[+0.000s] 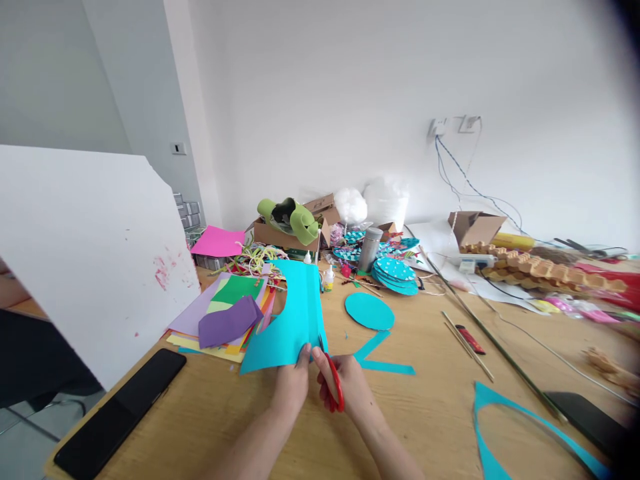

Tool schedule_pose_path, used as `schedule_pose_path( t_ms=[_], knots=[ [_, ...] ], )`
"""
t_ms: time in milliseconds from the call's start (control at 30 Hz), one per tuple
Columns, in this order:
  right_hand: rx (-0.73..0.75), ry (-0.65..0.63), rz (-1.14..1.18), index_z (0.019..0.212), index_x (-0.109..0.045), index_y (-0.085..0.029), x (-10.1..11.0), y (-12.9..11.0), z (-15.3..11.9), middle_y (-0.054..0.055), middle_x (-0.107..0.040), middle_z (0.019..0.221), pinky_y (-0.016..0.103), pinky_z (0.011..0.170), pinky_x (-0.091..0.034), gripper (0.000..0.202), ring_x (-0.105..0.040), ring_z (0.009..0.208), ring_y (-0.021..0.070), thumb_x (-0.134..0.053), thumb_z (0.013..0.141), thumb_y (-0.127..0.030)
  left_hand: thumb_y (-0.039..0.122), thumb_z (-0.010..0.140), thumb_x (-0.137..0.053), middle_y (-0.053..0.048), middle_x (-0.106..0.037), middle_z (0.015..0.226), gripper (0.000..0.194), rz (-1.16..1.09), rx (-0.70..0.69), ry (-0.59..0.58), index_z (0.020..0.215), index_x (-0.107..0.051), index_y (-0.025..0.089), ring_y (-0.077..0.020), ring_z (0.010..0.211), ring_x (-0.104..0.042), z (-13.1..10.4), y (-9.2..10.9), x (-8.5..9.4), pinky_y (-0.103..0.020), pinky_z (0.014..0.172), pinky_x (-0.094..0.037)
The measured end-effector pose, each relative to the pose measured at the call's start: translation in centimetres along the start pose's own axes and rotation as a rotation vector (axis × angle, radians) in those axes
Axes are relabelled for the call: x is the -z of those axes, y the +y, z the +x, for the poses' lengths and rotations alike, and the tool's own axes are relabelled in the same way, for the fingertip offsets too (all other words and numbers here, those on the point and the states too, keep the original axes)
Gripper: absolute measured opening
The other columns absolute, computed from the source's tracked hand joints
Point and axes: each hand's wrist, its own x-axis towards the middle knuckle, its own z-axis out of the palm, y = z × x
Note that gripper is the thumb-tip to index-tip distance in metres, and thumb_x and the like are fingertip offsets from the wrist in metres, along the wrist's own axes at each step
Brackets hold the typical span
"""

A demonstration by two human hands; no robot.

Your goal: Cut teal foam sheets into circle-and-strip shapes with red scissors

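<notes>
Scissors with red handles [339, 385] sit in our right grip [354, 385], blades at the turquoise paper sheet [299, 321] pinched by our left grip [291, 387] above the wooden table [210, 420]. Right of that sheet, one flat turquoise paper oval [369, 311] and narrow turquoise paper strips [387, 367] lie cut free; the notched sheet's broad body is uncut.

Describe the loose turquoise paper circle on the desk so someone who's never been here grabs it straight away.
On the light wooden desk, find the upright grey metal bottle near the wall. Nearer you lies the flat turquoise paper circle. It lies outside the stack of turquoise discs and is plain, while their top disc has white spots.
</notes>
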Motion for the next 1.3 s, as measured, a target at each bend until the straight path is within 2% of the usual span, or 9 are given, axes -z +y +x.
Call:
schedule_pose_path(
  t_ms=[200, 333, 533, 800, 1033, 1300],
  knots=[
    [-0.005, -0.008, 0.036, 0.050, -0.049, -0.018, -0.08, -0.22, 0.07, 0.005, -0.055, 0.039, 0.022, 0.035, -0.034, 0.062, -0.050, 0.032, 0.0133, -0.046, 0.076, -0.074, 0.064, 0.071, -0.057, -0.016, -0.071, 0.104, 0.053, -0.110, 0.037, -0.067, 0.089, -0.070, 0.016, -0.0329, 0.102, -0.064, 0.12, -0.68, -0.19, -0.038, 0.086, -0.047],
    [0.022, 0.016, -0.018, 0.051, -0.049, -0.017, 0.01, 0.05, 0.18, 0.005, -0.056, 0.040, 0.021, 0.038, -0.036, 0.063, -0.051, 0.033, 0.0123, -0.043, 0.079, -0.073, 0.062, 0.073, -0.057, -0.016, -0.072, 0.102, 0.052, -0.064, 0.074, -0.062, 0.087, -0.072, 0.015, -0.0341, 0.100, -0.064, -0.02, -0.60, -0.15, -0.040, 0.088, -0.046],
    [0.010, 0.030, -0.001, 0.053, -0.050, -0.018, 0.04, -0.19, 0.10, 0.005, -0.057, 0.041, 0.022, 0.037, -0.036, 0.062, -0.051, 0.033, 0.0132, -0.045, 0.076, -0.075, 0.066, 0.072, -0.056, -0.015, -0.071, 0.104, 0.054, -0.071, 0.010, -0.085, 0.088, -0.071, 0.016, -0.0331, 0.103, -0.063, -0.09, -1.01, -0.34, -0.037, 0.089, -0.046],
    [0.037, 0.078, 0.009, 0.054, -0.048, -0.018, -0.36, -0.17, 0.07, 0.003, -0.054, 0.041, 0.023, 0.039, -0.034, 0.063, -0.048, 0.035, 0.0116, -0.042, 0.076, -0.077, 0.065, 0.072, -0.057, -0.015, -0.072, 0.098, 0.054, -0.054, 0.076, -0.079, 0.085, -0.072, 0.015, -0.0338, 0.097, -0.064, -0.68, -0.16, -0.33, -0.040, 0.085, -0.048],
    [0.064, 0.089, 0.001, 0.054, -0.046, -0.019, -0.40, -0.06, 0.20, 0.002, -0.052, 0.040, 0.023, 0.040, -0.033, 0.062, -0.046, 0.035, 0.0113, -0.043, 0.077, -0.076, 0.065, 0.072, -0.058, -0.014, -0.070, 0.107, 0.058, -0.132, 0.031, -0.099, 0.098, -0.070, 0.014, -0.0320, 0.103, -0.063, -0.76, -0.10, -0.44, -0.038, 0.090, -0.047],
    [0.081, 0.080, 0.062, 0.055, -0.045, -0.019, -0.50, 0.10, 0.08, 0.000, -0.048, 0.039, 0.023, 0.039, -0.032, 0.062, -0.044, 0.034, 0.0109, -0.039, 0.080, -0.075, 0.068, 0.069, -0.059, -0.012, -0.070, 0.109, 0.061, -0.188, 0.041, -0.104, 0.098, -0.070, 0.015, -0.0310, 0.104, -0.063, -0.60, -0.46, -0.68, -0.036, 0.088, -0.047]
  ],
)
